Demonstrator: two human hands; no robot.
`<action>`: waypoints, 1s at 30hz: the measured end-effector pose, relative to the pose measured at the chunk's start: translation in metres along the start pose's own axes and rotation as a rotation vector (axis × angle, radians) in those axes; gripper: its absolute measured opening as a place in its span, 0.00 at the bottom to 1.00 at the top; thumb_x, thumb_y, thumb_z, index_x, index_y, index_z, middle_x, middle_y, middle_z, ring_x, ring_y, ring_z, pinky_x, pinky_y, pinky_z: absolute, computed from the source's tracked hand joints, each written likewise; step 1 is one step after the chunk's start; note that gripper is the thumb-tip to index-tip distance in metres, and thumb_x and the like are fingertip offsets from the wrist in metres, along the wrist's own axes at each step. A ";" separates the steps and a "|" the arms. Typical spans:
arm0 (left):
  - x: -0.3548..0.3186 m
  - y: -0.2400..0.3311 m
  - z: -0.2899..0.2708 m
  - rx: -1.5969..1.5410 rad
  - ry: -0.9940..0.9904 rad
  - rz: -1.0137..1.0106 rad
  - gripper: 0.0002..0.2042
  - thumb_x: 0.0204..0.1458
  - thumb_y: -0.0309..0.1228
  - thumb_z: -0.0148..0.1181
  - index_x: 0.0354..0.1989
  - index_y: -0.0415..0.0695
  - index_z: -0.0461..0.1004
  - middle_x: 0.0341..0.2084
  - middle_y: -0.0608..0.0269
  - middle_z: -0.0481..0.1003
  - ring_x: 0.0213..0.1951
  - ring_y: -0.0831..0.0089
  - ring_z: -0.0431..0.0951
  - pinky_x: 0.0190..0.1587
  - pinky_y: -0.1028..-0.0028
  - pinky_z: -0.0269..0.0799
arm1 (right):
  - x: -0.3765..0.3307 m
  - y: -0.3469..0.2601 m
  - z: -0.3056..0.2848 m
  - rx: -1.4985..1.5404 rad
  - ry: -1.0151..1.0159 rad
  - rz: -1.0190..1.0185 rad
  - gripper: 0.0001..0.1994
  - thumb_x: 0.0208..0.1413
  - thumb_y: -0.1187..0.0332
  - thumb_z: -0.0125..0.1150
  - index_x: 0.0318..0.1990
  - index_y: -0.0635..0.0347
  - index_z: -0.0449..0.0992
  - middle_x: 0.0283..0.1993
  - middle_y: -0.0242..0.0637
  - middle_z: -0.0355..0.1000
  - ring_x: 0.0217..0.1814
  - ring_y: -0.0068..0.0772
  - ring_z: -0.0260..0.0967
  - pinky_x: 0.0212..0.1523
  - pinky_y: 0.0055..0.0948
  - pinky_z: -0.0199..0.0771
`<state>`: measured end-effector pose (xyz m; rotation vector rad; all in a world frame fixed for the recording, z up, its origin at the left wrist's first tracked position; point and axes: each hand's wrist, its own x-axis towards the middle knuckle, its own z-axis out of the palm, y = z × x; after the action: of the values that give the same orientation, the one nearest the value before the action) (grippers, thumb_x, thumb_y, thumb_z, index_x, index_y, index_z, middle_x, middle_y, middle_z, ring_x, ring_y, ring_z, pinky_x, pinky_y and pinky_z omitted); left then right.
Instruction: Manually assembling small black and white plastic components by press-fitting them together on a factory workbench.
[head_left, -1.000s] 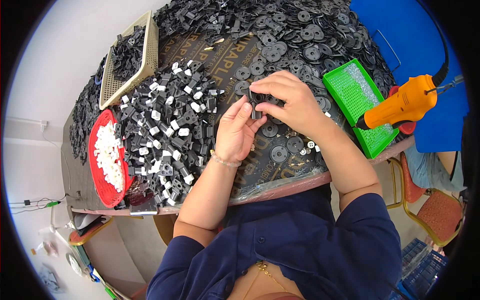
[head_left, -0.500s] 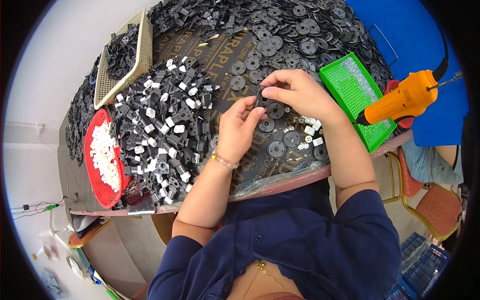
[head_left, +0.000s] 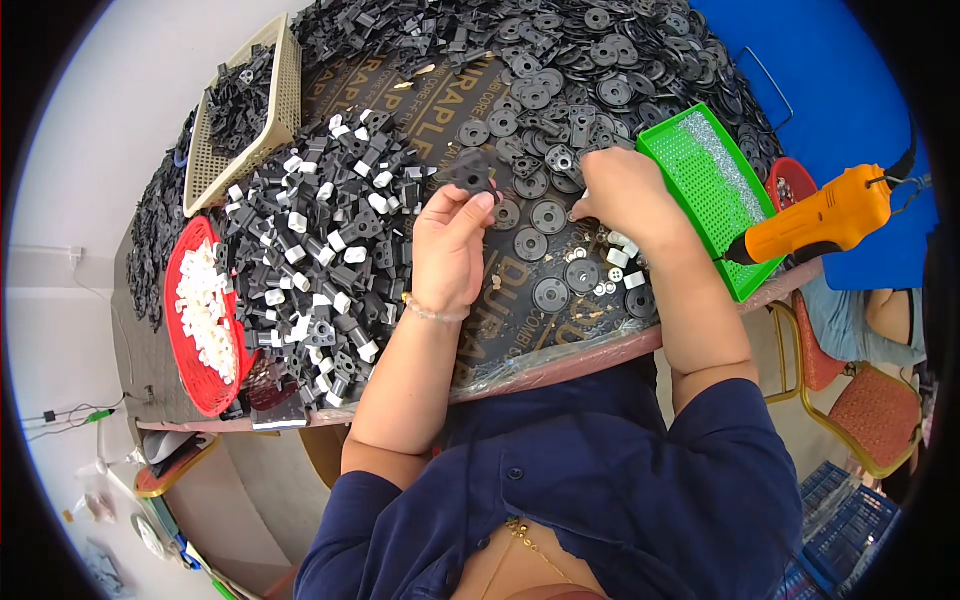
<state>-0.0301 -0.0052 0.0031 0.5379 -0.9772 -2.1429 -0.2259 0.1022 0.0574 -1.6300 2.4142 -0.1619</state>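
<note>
My left hand (head_left: pixel 450 245) is closed, pinching a dark black plastic part (head_left: pixel 470 172) with a hole between thumb and fingertips. The part is slightly blurred and raised over the table. My right hand (head_left: pixel 625 195) is apart from it, over loose black discs, its fingers curled downward; what they hold, if anything, is hidden. Beside that hand lie round black discs with centre holes (head_left: pixel 549 217) and a few small white caps (head_left: pixel 634 280). To the left of my left hand spreads a heap of black parts, many with white ends (head_left: pixel 335 240).
A red basket of white pieces (head_left: pixel 176 345) stands at left, a cream basket of black parts (head_left: pixel 283 110) behind it. At right are a green tray (head_left: pixel 690 200) with small metallic pieces and an orange power driver (head_left: pixel 820 215). Black discs (head_left: pixel 620 92) pile up at the back.
My hands were together around a black part. The left has drawn away leftward with the part, while the right has moved right and down-turned. The orange driver has shifted slightly right and down.
</note>
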 end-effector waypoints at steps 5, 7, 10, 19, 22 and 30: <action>-0.001 0.009 0.006 -0.098 0.039 -0.065 0.29 0.54 0.19 0.62 0.63 0.45 0.56 0.40 0.59 0.78 0.40 0.65 0.80 0.40 0.73 0.73 | 0.012 0.008 0.026 -0.101 0.147 0.001 0.07 0.42 0.70 0.69 0.29 0.64 0.80 0.32 0.50 0.78 0.38 0.54 0.77 0.41 0.45 0.77; -0.001 0.012 0.007 -0.121 0.056 -0.069 0.29 0.55 0.20 0.62 0.63 0.44 0.56 0.40 0.59 0.78 0.41 0.65 0.80 0.40 0.73 0.73 | 0.006 0.010 0.016 -0.009 0.337 -0.138 0.06 0.47 0.72 0.66 0.31 0.65 0.79 0.30 0.42 0.76 0.32 0.40 0.75 0.35 0.36 0.76; -0.002 0.012 0.009 -0.119 0.077 -0.057 0.26 0.56 0.21 0.61 0.61 0.44 0.58 0.39 0.58 0.78 0.41 0.67 0.79 0.40 0.73 0.73 | 0.003 -0.010 -0.003 0.897 0.282 -0.042 0.05 0.54 0.72 0.62 0.36 0.63 0.81 0.29 0.28 0.72 0.30 0.19 0.68 0.33 0.22 0.69; -0.002 0.007 0.007 -0.086 0.049 0.064 0.23 0.53 0.17 0.62 0.54 0.44 0.61 0.41 0.59 0.78 0.40 0.73 0.79 0.40 0.76 0.73 | 0.009 -0.048 0.031 1.623 0.088 -0.141 0.08 0.57 0.77 0.62 0.44 0.66 0.75 0.39 0.33 0.76 0.37 0.20 0.73 0.38 0.22 0.74; -0.001 0.005 0.005 -0.036 0.084 0.081 0.25 0.53 0.17 0.63 0.56 0.44 0.60 0.42 0.60 0.77 0.41 0.74 0.78 0.39 0.76 0.73 | 0.010 -0.048 0.034 1.715 0.028 -0.118 0.10 0.55 0.77 0.64 0.44 0.67 0.75 0.38 0.36 0.76 0.37 0.23 0.74 0.40 0.23 0.76; -0.007 0.001 0.010 0.119 0.089 0.272 0.27 0.52 0.16 0.63 0.59 0.43 0.62 0.45 0.60 0.74 0.44 0.74 0.76 0.44 0.72 0.75 | 0.013 -0.039 0.037 1.725 -0.088 -0.134 0.13 0.54 0.75 0.67 0.46 0.67 0.75 0.41 0.39 0.77 0.40 0.27 0.76 0.43 0.26 0.78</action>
<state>-0.0306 0.0044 0.0109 0.5210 -1.0677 -1.8145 -0.1866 0.0771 0.0280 -0.7796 1.0868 -1.5440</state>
